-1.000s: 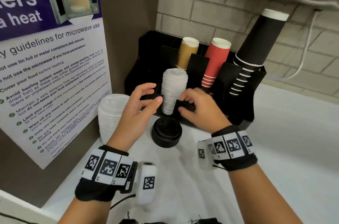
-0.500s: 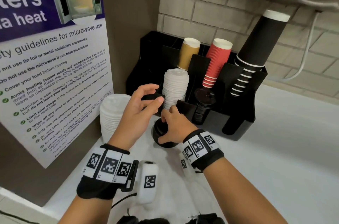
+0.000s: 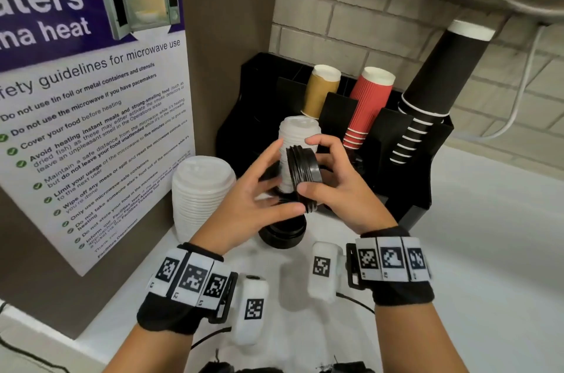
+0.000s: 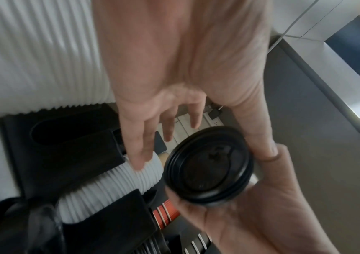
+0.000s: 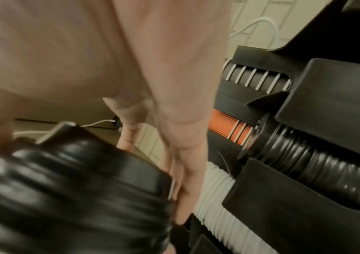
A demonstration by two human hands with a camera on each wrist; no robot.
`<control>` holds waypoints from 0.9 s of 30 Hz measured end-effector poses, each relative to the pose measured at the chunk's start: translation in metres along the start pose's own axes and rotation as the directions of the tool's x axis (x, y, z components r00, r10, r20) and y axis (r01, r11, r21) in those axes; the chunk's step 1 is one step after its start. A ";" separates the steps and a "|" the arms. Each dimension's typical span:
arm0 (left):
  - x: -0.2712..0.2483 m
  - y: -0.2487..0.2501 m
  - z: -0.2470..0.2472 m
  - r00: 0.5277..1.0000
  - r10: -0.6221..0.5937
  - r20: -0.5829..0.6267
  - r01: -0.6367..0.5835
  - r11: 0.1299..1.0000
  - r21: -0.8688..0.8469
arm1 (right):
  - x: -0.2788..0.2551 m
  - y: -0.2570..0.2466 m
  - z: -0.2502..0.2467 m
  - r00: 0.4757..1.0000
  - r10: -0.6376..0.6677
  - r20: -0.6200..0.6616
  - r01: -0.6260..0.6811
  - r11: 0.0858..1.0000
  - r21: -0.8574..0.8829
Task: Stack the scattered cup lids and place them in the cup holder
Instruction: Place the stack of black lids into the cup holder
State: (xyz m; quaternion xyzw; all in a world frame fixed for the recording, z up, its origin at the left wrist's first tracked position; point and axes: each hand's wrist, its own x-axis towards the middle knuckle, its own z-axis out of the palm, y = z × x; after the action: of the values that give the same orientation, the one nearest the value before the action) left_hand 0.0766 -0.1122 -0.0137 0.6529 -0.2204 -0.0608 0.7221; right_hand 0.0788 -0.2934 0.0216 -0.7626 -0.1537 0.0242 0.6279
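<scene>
My right hand (image 3: 317, 165) grips a short stack of black lids (image 3: 303, 174) turned on edge, lifted in front of the black cup holder (image 3: 412, 165). The left wrist view shows these black lids (image 4: 207, 165) face-on in the right palm; in the right wrist view the black lids (image 5: 66, 189) are a blur. My left hand (image 3: 271, 186) is open beside them, fingers straight, its thumb at their lower rim. More black lids (image 3: 282, 232) sit stacked on the counter below. A white lid stack (image 3: 297, 134) stands in the holder's front slot.
A tall stack of larger white lids (image 3: 201, 189) stands on the counter at the left, by the poster wall (image 3: 91, 128). Brown cups (image 3: 322, 91), red cups (image 3: 367, 107) and black cups (image 3: 439, 82) lean in the holder's back slots. Another black lid stack (image 5: 316, 163) lies in a holder slot.
The right hand went from the holder down to the counter's black lids, then rose with a few of them turned on edge. The left hand closed in on them.
</scene>
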 end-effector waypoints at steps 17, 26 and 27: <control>-0.003 -0.002 0.000 1.000 0.023 0.015 -0.022 0.999 -0.023 | -0.018 -0.013 -0.003 0.998 -0.057 0.018 0.056 0.998 0.004; -0.004 -0.003 0.000 1.000 0.028 0.010 -0.028 0.998 -0.052 | -0.017 -0.007 0.004 0.999 -0.054 0.007 0.054 0.999 -0.004; -0.004 -0.003 0.000 0.999 0.034 0.004 -0.034 0.997 -0.063 | -0.016 -0.005 0.004 0.999 -0.051 0.000 0.051 0.999 -0.001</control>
State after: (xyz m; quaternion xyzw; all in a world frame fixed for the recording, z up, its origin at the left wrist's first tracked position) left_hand 0.0739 -0.1114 -0.0171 0.6258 -0.2314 -0.0572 0.7427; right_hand 0.0616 -0.2932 0.0233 -0.7588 -0.1729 0.0079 0.6280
